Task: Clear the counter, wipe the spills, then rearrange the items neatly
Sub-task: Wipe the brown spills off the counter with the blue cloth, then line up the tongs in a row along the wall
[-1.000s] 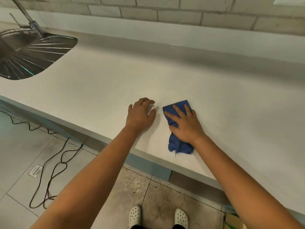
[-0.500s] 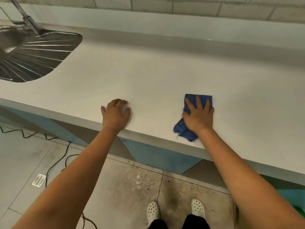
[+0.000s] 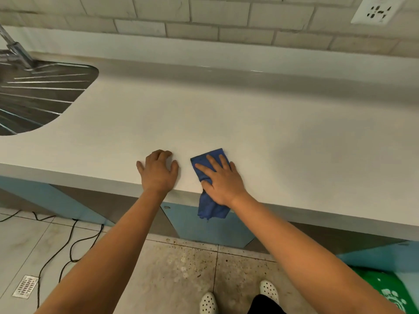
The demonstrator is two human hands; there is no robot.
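A blue cloth [image 3: 209, 208] lies at the front edge of the white counter [image 3: 226, 123], its lower end hanging over the edge. My right hand [image 3: 221, 181] presses flat on the cloth with straight, spread fingers. Just to the left, my left hand [image 3: 158, 172] rests on the bare counter near the edge, fingers bent at the tips and holding nothing. No other items stand on the visible counter.
A steel sink drainboard [image 3: 40, 96] with a faucet [image 3: 15, 51] is set into the counter at the far left. A tiled wall with a socket [image 3: 377, 9] runs behind. Below are blue cabinet fronts, black cables [image 3: 68, 241], a floor drain [image 3: 26, 286] and something green [image 3: 385, 288].
My right hand has slid the cloth leftward along the counter's front edge, close to my left hand. The cloth's end now hangs over the edge. The left hand stays planted.
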